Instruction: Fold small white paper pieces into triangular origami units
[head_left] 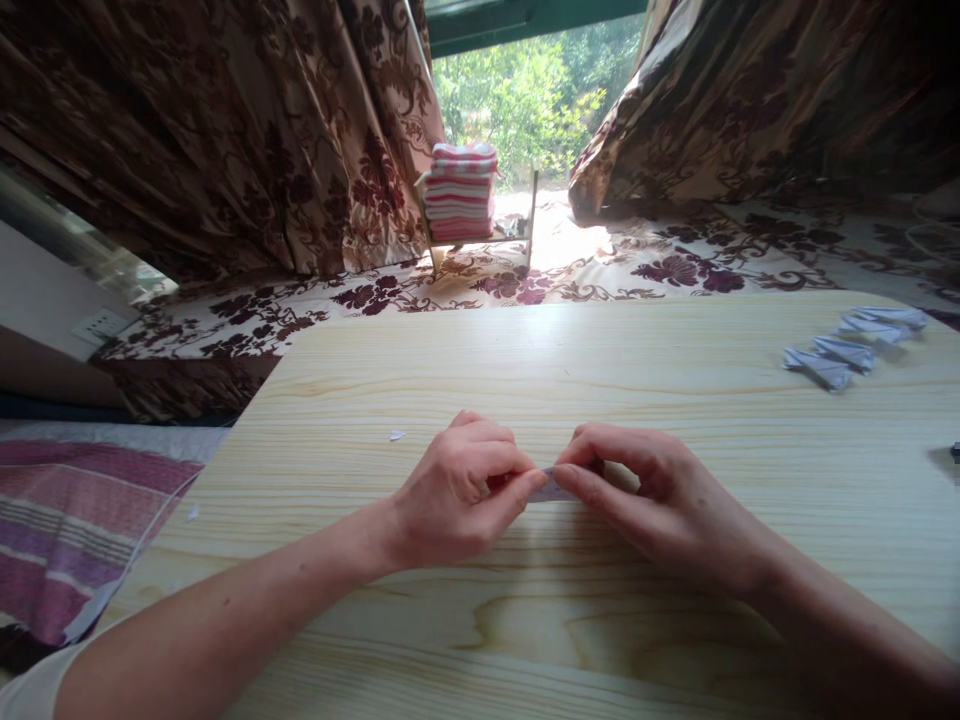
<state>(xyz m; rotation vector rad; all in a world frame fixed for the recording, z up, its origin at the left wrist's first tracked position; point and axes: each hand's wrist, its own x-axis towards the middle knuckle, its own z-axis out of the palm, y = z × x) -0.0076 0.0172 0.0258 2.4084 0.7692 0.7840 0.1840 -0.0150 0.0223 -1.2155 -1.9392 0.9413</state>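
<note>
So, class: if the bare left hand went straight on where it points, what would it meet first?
Beyond the small pale paper piece the left hand pinches, probably the right hand, though depth is unclear.

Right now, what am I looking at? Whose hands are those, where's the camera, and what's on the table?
There's no robot here, just a person's own bare hands. The only picture comes from a camera worn on their head, looking forward and down. The bare left hand and bare right hand pinch a small pale paper-like strip between them, above a pale wood-grained table. Near the table's far right corner lie several folded whitish-blue paper shapes. A tiny white scrap lies left of the left hand. Beyond the table is a pink-and-white striped cloth stack.
</note>
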